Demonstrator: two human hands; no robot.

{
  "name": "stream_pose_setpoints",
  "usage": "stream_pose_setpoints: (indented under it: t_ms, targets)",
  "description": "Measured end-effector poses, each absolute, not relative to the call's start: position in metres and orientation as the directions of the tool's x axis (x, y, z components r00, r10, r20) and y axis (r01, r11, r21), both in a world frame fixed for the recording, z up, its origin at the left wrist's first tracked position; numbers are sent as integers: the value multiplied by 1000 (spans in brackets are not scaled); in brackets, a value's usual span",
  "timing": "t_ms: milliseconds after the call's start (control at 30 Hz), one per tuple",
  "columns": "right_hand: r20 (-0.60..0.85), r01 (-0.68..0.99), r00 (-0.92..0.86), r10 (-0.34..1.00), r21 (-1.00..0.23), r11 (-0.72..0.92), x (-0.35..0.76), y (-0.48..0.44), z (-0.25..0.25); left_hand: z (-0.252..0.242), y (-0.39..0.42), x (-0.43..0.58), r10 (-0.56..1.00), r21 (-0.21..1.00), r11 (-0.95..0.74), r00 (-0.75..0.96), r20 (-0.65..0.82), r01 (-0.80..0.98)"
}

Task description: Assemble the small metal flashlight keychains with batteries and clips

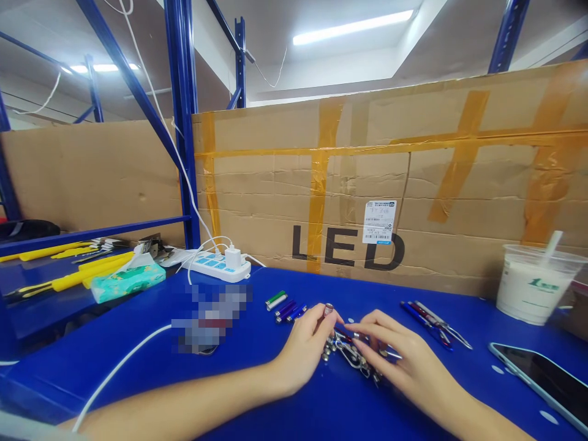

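Observation:
My left hand (307, 344) rests on the blue table (257, 392), its fingers pinched on a small cylindrical metal piece (327, 309) held upright. My right hand (404, 361) lies just to the right, fingers curled over a pile of small keychain flashlights with metal clips (353, 356), touching them. What, if anything, it grips is hidden. Just behind my left hand lie a green cylinder (275, 299) and blue ones (290, 311).
Several pens and tweezers (434, 323) lie right of my hands. A phone (544, 378) sits at the right edge, a lidded cup with a straw (533, 282) behind it. A power strip (219, 264), tissue pack (128, 280) and white cable (120, 366) are left. A cardboard wall (413, 184) closes the back.

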State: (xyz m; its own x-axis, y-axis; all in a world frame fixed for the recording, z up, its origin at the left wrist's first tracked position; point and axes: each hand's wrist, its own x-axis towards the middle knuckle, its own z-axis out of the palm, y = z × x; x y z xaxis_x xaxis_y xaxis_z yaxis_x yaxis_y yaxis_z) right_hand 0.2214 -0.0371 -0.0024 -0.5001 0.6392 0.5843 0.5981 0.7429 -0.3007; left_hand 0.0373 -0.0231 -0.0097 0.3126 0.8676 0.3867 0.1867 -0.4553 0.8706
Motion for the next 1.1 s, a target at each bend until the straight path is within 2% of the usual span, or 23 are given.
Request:
stream_pose_setpoints:
  t_ms: [133,267,467,733,1100]
  targets:
    - [666,561,-403,627,-362,745,220,-37,3,-11,-23,38,840,883,-452,393,375,124]
    - [716,519,-318,621,-417,746,220,-36,6,-10,-26,38,805,925,-379,505,310,37]
    - [735,461,-210,644,-507,729,221,-41,9,-10,-26,38,765,915,-399,573,294,64]
    - [807,360,-353,473,-349,865,220,-47,16,-4,-30,37,746,842,-506,585,319,185]
    - [641,431,-531,554,-358,828,230,-43,26,-7,-31,37,775,708,-568,562,288,420]
